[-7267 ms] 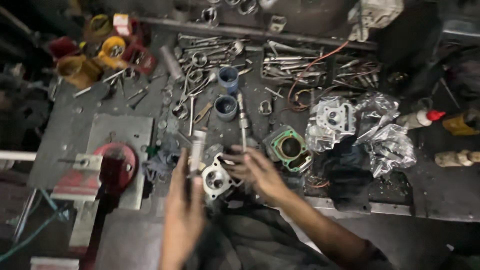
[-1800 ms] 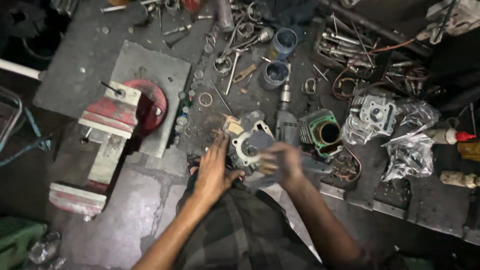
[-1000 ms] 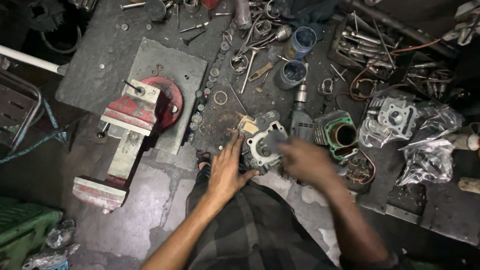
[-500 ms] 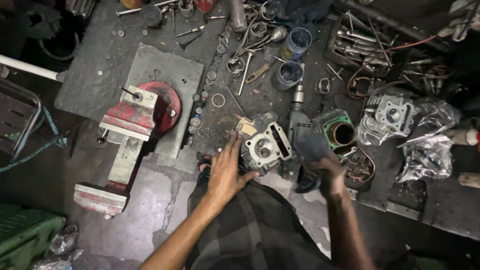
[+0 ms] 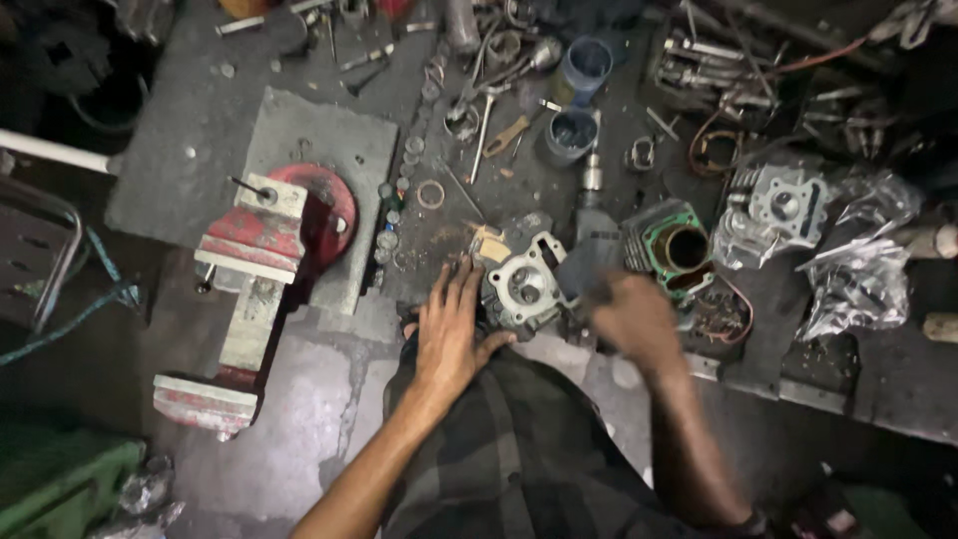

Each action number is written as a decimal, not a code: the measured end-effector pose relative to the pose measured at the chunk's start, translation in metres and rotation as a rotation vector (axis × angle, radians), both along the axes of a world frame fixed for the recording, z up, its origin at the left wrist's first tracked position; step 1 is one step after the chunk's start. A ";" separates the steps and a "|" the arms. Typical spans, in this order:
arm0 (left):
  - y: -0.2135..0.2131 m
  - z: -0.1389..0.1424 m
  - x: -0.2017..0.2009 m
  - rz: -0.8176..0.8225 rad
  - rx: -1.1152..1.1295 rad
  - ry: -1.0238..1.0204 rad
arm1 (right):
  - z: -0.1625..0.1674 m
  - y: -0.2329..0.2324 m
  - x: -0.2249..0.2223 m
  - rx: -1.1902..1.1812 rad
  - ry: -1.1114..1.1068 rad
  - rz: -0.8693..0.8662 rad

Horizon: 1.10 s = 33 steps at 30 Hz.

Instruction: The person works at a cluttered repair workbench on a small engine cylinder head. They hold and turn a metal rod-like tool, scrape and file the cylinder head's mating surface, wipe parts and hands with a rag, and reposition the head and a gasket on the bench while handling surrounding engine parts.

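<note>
A grey metal cylinder head (image 5: 524,284) lies on the dirty workbench (image 5: 299,409) in front of me. My left hand (image 5: 449,329) lies flat against its left side, fingers spread and straight, thumb touching its lower edge. My right hand (image 5: 634,321) is blurred, just right of the head, with its fingers curled by a grey power tool (image 5: 596,245). I cannot tell whether it grips anything. A green-rimmed cylinder block (image 5: 671,248) stands just beyond the right hand.
A red bench vise (image 5: 254,269) sits at the left on a grey plate (image 5: 329,140). Two blue cups (image 5: 576,100), wrenches, rings and small parts crowd the back. Another cylinder head (image 5: 783,205) and crumpled plastic bags (image 5: 858,284) lie at the right.
My right hand has come off the cylinder head and moved down and to the right. My left hand has stayed against the head.
</note>
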<state>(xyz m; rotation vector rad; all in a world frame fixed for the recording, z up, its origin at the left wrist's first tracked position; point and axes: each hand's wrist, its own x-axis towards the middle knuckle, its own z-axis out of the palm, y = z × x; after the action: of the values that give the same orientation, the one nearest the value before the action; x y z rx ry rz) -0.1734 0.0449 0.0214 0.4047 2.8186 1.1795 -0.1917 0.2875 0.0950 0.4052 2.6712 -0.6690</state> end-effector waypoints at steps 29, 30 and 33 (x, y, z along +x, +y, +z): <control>0.004 0.004 -0.004 0.027 -0.006 -0.023 | -0.122 0.018 0.029 -1.180 -0.317 -0.656; 0.004 0.004 -0.004 0.033 -0.010 -0.014 | -0.124 0.041 0.036 -1.268 -0.126 -0.625; 0.004 0.004 -0.002 0.040 -0.020 -0.053 | -0.097 0.116 0.044 -1.605 0.548 -0.361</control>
<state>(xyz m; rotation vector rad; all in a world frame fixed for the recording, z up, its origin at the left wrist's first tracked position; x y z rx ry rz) -0.1758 0.0488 0.0257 0.3127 2.8037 1.1501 -0.1479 0.4037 -0.0019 0.1947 1.5057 -2.8614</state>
